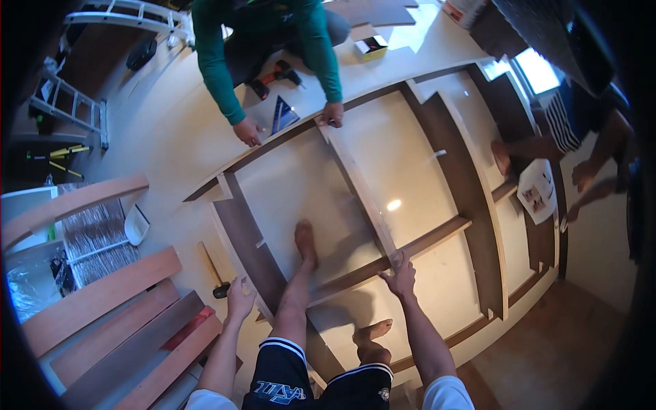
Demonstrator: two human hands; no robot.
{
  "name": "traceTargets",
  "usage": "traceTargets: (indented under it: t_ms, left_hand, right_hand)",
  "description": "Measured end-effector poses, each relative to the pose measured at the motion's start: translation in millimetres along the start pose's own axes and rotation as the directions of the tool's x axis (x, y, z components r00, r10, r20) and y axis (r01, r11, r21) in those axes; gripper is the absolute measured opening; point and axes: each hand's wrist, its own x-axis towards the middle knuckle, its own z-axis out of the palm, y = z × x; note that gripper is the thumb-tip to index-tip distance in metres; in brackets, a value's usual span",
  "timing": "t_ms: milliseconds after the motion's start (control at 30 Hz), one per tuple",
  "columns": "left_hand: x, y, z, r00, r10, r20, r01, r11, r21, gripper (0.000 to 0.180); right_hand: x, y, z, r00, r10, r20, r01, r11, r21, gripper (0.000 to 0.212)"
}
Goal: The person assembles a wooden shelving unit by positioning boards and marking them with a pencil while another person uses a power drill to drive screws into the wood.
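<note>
Far left there's a clear plastic bin (27, 277) with crumpled plastic wrap inside, and reddish-brown wooden boards (109, 321) stacked beside it. A wooden-handled hammer (212, 270) lies on the pale floor right by my left hand (239, 297), which rests fingers-down on the edge of the big dark-brown wooden shelf frame (478, 225), not gripping anything. The frame lies flat on the floor, its compartments showing only floor plus my bare foot. My right hand (402, 277) presses open-fingered on the light upright divider panel (359, 188) where it meets a crosspiece. Across it, a person in a green sleeve (324, 55) holds the divider's far end.
</note>
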Motion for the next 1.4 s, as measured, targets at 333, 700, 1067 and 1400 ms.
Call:
traceTargets:
  t_ms: [333,700,1067,1400]
  left_hand:
    - [107.0,61.6,-32.0,0.962,-0.006,0.275,0.090,0.951,-0.296,0.042]
    - [203.3,196.7,32.2,0.885,0.050,0.463,0.274,0.749,-0.604,0.046]
    - [398.4,282.5,132.5,0.893,-0.138,0.429,0.416,0.618,-0.667,0.073]
    - [535.0,305.4,280.5,0.993,0.102,0.057,-0.003,0.510,-0.860,0.097]
  right_hand:
    - [82.6,-56.6,19.3,0.960,0.248,0.131,-0.213,0.948,-0.234,0.056]
    - [114.0,-60.2,-0.8,0.974,0.118,0.194,-0.100,0.990,-0.099,0.061]
    - [187.3,-147.9,-13.1,0.980,-0.188,0.061,0.174,0.967,0.185,0.072]
    - [191.4,-143.8,-2.0,0.941,-0.339,0.007,0.328,0.915,0.233,0.089]
